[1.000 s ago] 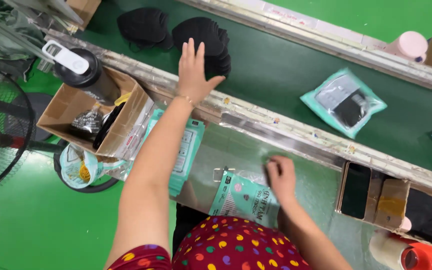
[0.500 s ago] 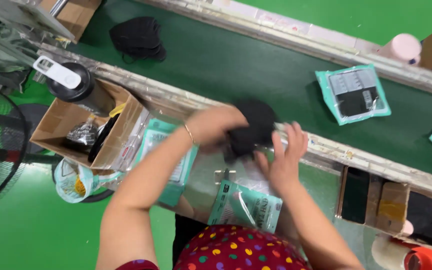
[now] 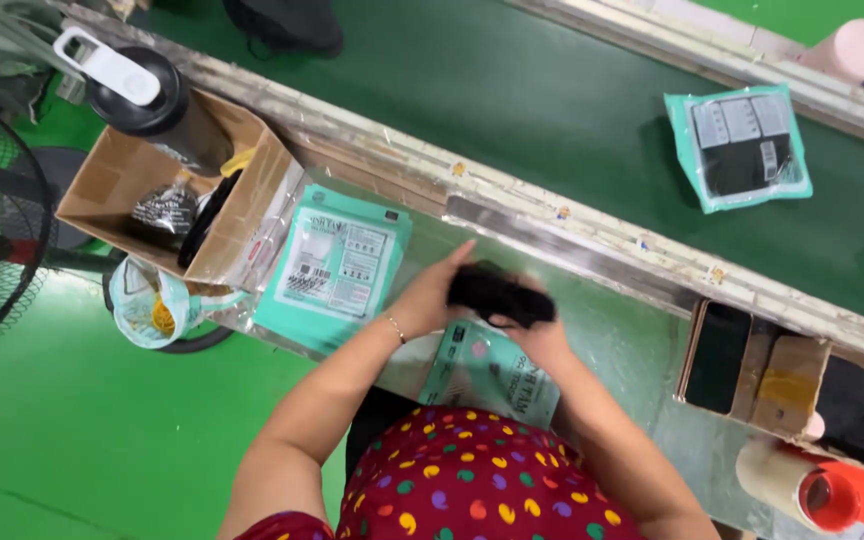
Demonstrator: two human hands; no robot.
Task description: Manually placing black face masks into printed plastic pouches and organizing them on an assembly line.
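Head view: left hand [image 3: 432, 290] and right hand [image 3: 542, 335] both closed around a small black folded item [image 3: 497, 295], held over the shiny work shelf [image 3: 612, 330], just above a teal packet [image 3: 487, 370] lying near the body. Looks like the bagging step, with the item gathered but not yet inside the packet. Calls next, probably, for freeing one hand to open the packet's mouth; spare teal packets [image 3: 337, 265] left of the item, beside a cardboard box [image 3: 122, 180].
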